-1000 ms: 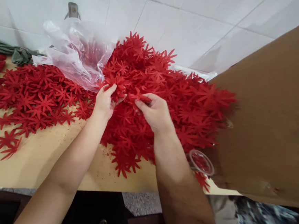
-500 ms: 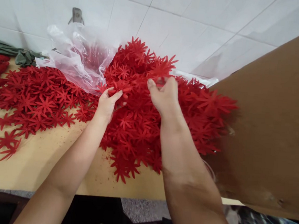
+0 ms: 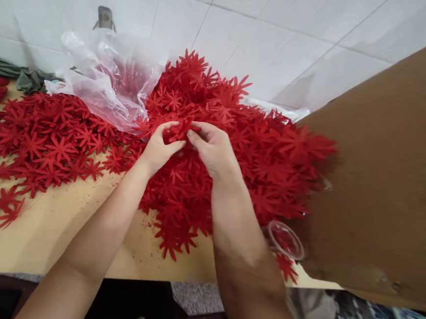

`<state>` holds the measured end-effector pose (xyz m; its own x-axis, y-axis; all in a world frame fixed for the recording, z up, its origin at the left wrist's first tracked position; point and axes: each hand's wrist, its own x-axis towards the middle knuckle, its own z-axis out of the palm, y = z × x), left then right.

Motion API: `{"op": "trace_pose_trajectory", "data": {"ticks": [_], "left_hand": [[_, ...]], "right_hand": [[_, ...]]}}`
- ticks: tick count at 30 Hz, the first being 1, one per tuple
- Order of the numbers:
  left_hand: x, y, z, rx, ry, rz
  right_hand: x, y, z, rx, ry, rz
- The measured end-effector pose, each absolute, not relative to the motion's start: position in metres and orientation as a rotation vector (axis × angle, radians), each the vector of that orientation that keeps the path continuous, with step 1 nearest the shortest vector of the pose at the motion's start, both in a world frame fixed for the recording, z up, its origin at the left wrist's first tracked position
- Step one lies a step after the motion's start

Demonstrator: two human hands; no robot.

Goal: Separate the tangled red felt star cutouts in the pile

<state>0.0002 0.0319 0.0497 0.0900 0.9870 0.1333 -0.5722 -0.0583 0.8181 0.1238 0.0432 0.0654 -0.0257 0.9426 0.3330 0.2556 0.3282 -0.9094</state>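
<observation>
Red star-shaped cutouts with several narrow petals lie in a large heap (image 3: pixel 271 169) in front of me. My left hand (image 3: pixel 159 148) is closed, thumb and fingers pinching a red petal cutout (image 3: pixel 180 133) above the heap. From the other side my right hand (image 3: pixel 212 147) grips the same bunch of red petals between thumb and forefinger. Both sets of fingertips almost meet. Whether they hold one cutout or more I cannot tell, as red lies against red.
A crumpled clear plastic bag (image 3: pixel 104 82) with red pieces stands behind the left pile (image 3: pixel 57 142). On the right rises a cardboard box (image 3: pixel 381 177). A clear round plastic container (image 3: pixel 286 240) sits by the right forearm. Dark green cloth (image 3: pixel 31 80) lies far left, against the tiled wall (image 3: pixel 266 41).
My right hand has come left and down to join my left hand at the red cutout. The clear round container, mostly hidden by my right forearm before, now shows.
</observation>
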Motion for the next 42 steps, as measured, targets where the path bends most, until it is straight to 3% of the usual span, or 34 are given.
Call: {"op": "trace_pose_trajectory", "data": {"ticks": [7, 19, 29, 42], "left_hand": [[-0.002, 0.035, 0.044, 0.978, 0.73, 1.37], [-0.005, 0.032, 0.053, 1.113, 0.776, 1.355], [0.002, 0.034, 0.052, 0.873, 0.779, 1.475], [-0.003, 0.035, 0.052, 0.82, 0.742, 1.494]], "right_hand": [[0.116, 0.034, 0.058, -1.024, -1.375, 0.863], [0.123, 0.036, 0.054, -1.213, -1.311, 0.525], [0.118, 0.035, 0.051, -0.984, -1.486, 0.862], [0.112, 0.04, 0.046, -1.077, -1.431, 0.798]]}}
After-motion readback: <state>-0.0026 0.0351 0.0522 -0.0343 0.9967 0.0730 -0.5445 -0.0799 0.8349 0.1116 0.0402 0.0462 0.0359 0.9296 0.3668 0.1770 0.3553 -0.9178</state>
